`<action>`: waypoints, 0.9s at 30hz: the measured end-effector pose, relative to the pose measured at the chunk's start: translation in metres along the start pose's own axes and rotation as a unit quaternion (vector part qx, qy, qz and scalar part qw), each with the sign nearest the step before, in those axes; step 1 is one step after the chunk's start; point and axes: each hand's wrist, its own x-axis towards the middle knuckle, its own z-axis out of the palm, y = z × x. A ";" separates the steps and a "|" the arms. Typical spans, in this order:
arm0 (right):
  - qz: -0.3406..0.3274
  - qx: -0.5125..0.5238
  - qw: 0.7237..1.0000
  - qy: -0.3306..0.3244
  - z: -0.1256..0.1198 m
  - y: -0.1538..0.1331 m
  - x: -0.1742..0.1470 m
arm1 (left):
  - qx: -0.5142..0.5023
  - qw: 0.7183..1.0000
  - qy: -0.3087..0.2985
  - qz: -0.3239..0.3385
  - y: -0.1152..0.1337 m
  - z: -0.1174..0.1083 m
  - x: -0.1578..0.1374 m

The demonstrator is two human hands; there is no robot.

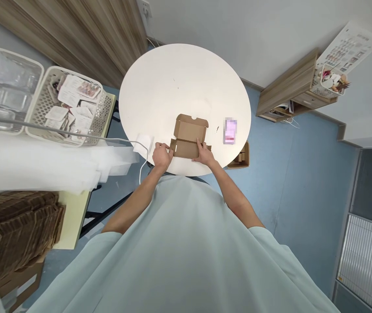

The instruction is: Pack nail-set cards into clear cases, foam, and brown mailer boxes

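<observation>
A brown cardboard mailer box [190, 130], partly folded, lies near the front edge of the round white table [159, 87]. Its lid panel stretches away from me, and small side flaps stick up at the near corners. My left hand [162, 155] is closed at the near left corner, its fingertips pinching the flap there. At the near right side, my right hand [204, 154] grips the box, with a finger reaching over the inner panel and the thumb by the front edge.
A phone-like blurred pink object [230, 131] lies right of the box. By my left hand is a white item [144, 142] with a cable. Left stand baskets of packets [68, 106] and clear plastic containers [6, 89], plus stacked flat cardboard [19, 234]. A bin [245, 155] sits under the table's right edge.
</observation>
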 end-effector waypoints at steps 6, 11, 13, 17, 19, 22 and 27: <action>-0.002 0.009 1.000 -0.002 0.000 -0.001 -0.002 | -0.022 0.998 -0.054 0.022 0.015 0.015 -0.009; 0.003 0.010 1.000 -0.006 0.001 -0.002 -0.002 | -0.025 0.999 -0.035 0.027 0.012 0.022 -0.002; 0.006 0.008 1.000 -0.005 0.003 -0.001 -0.002 | -0.009 0.999 -0.046 0.015 0.009 0.021 0.003; 0.006 0.003 1.000 -0.004 0.004 -0.002 0.000 | 0.031 0.996 -0.086 0.007 0.009 0.018 0.011; 0.006 0.001 1.000 0.000 0.005 -0.004 0.000 | 0.048 0.994 -0.093 0.013 0.012 0.018 0.013; 0.014 0.004 1.000 0.012 0.006 -0.006 -0.002 | 0.066 0.993 -0.092 0.019 0.016 0.018 0.013; -0.005 0.039 0.996 0.076 0.013 0.002 -0.025 | 0.069 0.993 -0.090 0.025 0.015 0.020 0.013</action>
